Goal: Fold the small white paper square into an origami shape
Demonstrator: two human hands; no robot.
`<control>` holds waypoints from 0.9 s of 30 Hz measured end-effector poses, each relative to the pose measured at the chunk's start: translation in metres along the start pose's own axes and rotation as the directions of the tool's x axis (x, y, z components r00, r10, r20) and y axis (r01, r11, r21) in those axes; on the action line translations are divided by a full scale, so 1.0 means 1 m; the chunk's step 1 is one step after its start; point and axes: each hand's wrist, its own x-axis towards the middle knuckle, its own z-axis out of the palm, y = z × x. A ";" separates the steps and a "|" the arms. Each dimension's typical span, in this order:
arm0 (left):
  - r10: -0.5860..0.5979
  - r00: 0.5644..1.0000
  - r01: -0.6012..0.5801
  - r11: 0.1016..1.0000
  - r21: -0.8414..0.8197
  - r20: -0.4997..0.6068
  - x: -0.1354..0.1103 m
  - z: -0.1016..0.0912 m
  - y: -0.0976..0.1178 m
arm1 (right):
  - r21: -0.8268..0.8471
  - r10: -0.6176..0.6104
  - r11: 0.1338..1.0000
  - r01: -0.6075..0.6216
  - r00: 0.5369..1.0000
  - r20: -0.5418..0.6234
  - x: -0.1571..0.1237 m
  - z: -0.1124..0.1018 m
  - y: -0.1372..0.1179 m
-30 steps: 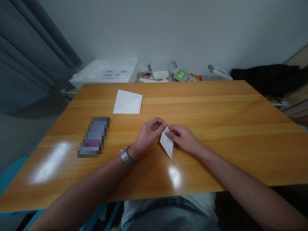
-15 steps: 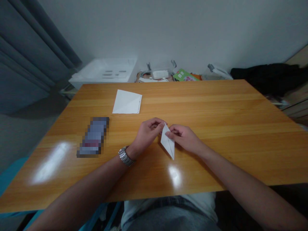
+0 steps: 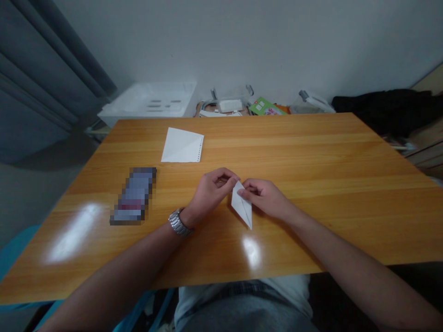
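Observation:
A small diamond-shaped piece of folded white paper [image 3: 242, 208] is held above the wooden table [image 3: 304, 157], one point hanging toward me and a crease running down its face. My right hand [image 3: 265, 197] grips its right side, thumb on the near face and fingers behind. At the paper's top corner, my left hand [image 3: 216, 188] pinches with thumb and forefinger; a metal watch [image 3: 179, 222] circles that wrist. The fingertips behind the paper are partly hidden.
A white sheet with a perforated edge [image 3: 182, 145] lies farther back on the table. Left of my hands is a pixelated phone [image 3: 134, 196]. Beyond the far edge stand a white tray [image 3: 148, 103], a green booklet [image 3: 265, 107] and dark cloth [image 3: 380, 108].
My left thumb and fingers have shifted slightly at the paper's top corner, covering its tip. The right hand keeps its grip, and the paper has hardly moved.

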 end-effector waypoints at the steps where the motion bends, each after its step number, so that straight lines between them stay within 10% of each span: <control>1: 0.001 1.000 -0.001 1.000 0.009 -0.002 0.000 0.000 0.000 | -0.002 -0.004 1.000 0.004 1.000 0.007 0.000 0.000 0.000; 27: 0.026 0.995 -0.031 0.998 0.048 0.092 0.001 -0.004 -0.002 | -0.093 -0.023 0.995 0.022 1.000 -0.008 0.000 -0.005 -0.003</control>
